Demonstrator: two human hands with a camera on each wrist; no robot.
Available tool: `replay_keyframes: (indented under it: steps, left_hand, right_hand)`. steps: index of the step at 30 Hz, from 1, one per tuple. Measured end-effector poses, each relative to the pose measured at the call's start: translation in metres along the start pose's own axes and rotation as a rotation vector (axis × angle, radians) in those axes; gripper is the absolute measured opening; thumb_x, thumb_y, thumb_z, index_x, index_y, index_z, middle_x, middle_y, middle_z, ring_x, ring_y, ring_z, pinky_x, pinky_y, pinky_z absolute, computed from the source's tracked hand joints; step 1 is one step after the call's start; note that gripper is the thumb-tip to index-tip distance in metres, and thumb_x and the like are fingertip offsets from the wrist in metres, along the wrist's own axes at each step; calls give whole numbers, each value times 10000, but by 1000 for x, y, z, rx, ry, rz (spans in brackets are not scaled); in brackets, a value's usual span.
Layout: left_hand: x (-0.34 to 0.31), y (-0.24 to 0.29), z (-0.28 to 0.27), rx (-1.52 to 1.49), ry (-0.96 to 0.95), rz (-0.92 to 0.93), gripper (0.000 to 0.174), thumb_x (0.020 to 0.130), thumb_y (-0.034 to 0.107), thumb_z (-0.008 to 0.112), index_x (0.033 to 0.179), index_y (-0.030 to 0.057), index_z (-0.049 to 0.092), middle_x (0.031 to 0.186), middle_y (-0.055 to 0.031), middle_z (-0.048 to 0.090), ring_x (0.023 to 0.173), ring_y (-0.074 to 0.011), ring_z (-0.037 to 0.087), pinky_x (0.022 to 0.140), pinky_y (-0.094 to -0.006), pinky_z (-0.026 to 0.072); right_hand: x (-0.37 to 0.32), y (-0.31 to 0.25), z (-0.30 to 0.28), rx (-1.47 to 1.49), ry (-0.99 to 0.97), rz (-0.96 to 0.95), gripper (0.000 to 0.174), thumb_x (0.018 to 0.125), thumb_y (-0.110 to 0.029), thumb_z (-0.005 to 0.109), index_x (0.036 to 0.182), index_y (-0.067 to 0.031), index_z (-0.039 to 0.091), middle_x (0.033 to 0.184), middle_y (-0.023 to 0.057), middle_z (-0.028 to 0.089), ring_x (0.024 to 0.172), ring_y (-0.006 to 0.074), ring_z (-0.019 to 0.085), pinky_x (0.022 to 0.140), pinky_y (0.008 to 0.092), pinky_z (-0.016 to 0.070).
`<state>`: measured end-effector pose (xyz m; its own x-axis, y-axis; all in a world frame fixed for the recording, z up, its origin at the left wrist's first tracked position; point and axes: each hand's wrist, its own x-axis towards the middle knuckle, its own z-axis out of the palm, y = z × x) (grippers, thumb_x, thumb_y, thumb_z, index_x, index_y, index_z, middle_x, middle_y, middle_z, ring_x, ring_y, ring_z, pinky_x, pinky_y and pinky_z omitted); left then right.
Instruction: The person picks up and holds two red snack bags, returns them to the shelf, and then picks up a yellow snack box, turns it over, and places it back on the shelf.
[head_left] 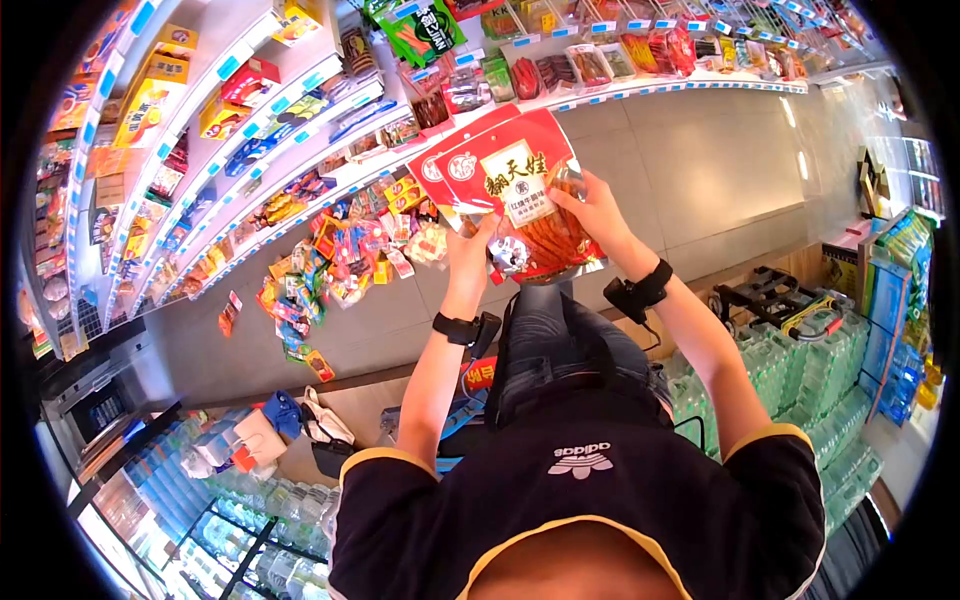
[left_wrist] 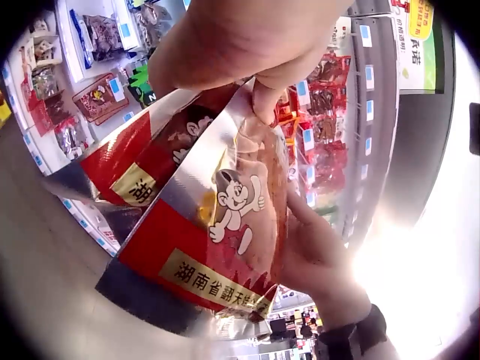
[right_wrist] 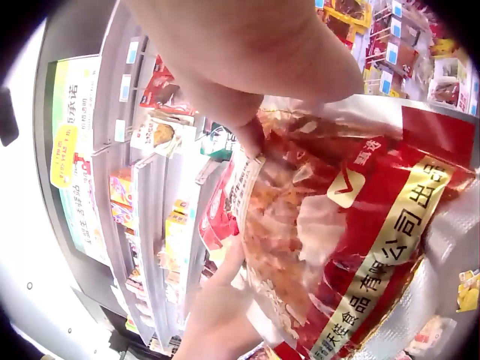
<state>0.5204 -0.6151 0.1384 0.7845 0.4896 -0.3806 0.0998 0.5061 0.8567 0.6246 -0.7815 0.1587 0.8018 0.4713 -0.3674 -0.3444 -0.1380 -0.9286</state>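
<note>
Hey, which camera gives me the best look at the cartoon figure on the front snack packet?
The left wrist view: the cartoon figure is large there, its face and raised thumb clear. The head view shows it small, low on the front packet. The right wrist view shows that packet close up, but no figure.

Curved white shelves [head_left: 215, 120] carried rows of packaged snacks, with blue-and-white price labels [head_left: 230, 67] along their edges. A green snack packet [head_left: 425, 35] lay near the top of the head view. On the grey tiled floor [head_left: 400, 312], a pile of colourful snack packets [head_left: 350, 250] sat beside the lowest shelf, a small red packet [head_left: 229, 315] apart from it. Toward the lower left stood a pink paper bag [head_left: 260, 437], a blue bag [head_left: 283, 413] beside it, and clear bottles [head_left: 290, 505]. At the right, a black metal frame [head_left: 768, 298] rested on packs of green bottles [head_left: 815, 365]. The right wrist view showed a green-and-white sign [right_wrist: 75, 112].
</note>
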Motion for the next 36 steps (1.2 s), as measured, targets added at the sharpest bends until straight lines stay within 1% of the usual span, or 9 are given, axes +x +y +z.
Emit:
replay_keyframes:
  steps: [6,11,15,18,21,26,29,33,36]
  left_hand:
    - [42,-12,4,-113,-9,-78,209,795,30,655,986,-26,592,871,-65,641,722,-128,608,641,-253,482]
    - [62,5,29,-106,-89,-190,150,825,75,630,939,-16,594,753,-67,624,617,-138,594,527,-268,474]
    - [78,6,52,-74,-81,-186,192,818,71,640,981,-15,585,819,-71,637,656,-135,604,584,-255,484]
    - [93,-2,71,-61,-155,-147,302,822,68,635,1108,12,554,1037,-55,614,897,-153,599,753,-275,484]
    - [105,-11,98,11,-218,-223,288,839,105,627,1103,20,555,999,-40,612,850,-127,592,710,-252,478]
    - [105,-37,173,82,-183,-192,222,863,181,613,986,3,566,808,-14,581,651,-88,539,571,-250,452]
    - [92,-41,248,34,-173,-192,227,870,253,604,859,29,568,685,19,521,548,-67,478,482,-228,396]
    - [98,-89,314,127,-100,-102,235,865,290,612,811,62,592,672,55,511,502,-46,407,459,-201,280]
    - [91,-88,360,94,-142,-35,209,882,259,593,849,53,600,695,74,519,570,-19,418,502,-187,296]
  right_hand:
    - [49,1,-20,-413,67,-266,438,764,-137,718,1121,28,527,1035,106,616,940,149,561,831,293,460]
    - [68,-31,-40,52,-156,79,402,751,-86,722,1100,12,548,1027,73,619,934,127,566,832,286,464]
    - [72,-38,-56,102,-90,13,354,742,-70,724,1055,7,577,954,58,642,856,106,587,761,270,487]
    - [75,-44,-76,59,-18,-43,340,729,-93,737,1022,5,595,908,49,650,811,96,589,726,257,491]
    - [79,-50,-110,-18,27,-50,309,724,-121,745,967,2,601,841,33,642,755,81,573,683,251,482]
    - [83,-43,-192,-94,68,-44,279,717,-164,754,875,-4,588,716,6,600,654,68,522,602,248,453]
    - [78,-58,-253,-155,93,-194,306,714,-170,753,916,4,603,769,30,634,701,82,563,636,262,475]
    - [66,-89,-331,-181,103,-197,370,713,-183,750,1006,2,619,903,90,670,824,127,620,717,292,500]
    - [71,-95,-373,-239,96,-218,363,714,-185,751,998,-5,615,870,69,662,771,116,608,685,287,495]
